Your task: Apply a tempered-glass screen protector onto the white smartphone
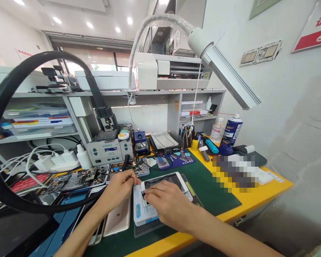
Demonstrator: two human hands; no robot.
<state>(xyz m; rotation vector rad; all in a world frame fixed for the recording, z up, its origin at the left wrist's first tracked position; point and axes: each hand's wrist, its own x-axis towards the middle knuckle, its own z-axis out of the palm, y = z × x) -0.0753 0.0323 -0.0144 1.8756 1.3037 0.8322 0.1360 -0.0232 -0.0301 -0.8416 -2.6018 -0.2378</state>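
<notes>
Phone, long axis crosswise, is partly covered by right grip; left end is flanked by left grip; neither's closure can be told.

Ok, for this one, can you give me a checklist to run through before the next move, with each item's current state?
1. White phone lying on the blue-and-white pad: ok.
2. Right hand on the phone: ok, its fingers rest over the left end.
3. Left hand at the phone: ok, by its far left corner.
4. Anything pinched in the left hand's fingertips: cannot tell, too small.
5. Space to the left uncluttered: not ok; a gold phone lies close beside the pad, exposed circuit boards beyond.
6. Spray can upright: ok, at the right.
</notes>
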